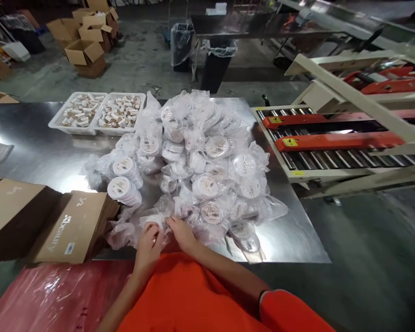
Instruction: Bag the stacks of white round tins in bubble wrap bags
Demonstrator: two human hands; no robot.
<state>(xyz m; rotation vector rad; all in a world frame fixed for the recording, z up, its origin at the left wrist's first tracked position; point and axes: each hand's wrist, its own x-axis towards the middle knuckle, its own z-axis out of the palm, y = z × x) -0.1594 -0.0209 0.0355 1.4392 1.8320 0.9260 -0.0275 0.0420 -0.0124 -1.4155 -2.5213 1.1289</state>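
Note:
At the table's near edge, my left hand (149, 242) has its fingers bent around a white item in a clear plastic bag (152, 218). My right hand (181, 233) pinches the right side of the same bag. Beyond both hands lies a large heap of clear bags with round white discs (212, 211) in them. Two leaning stacks of unbagged white discs (123, 190) with labels stand left of the heap, just beyond my left hand.
Two white baskets (79, 130) of small white-and-brown pieces sit at the table's back left. Brown cartons (71, 226) stand at the near left, above red plastic wrap (62, 295). A roller conveyor (332, 159) with orange bars is on the right.

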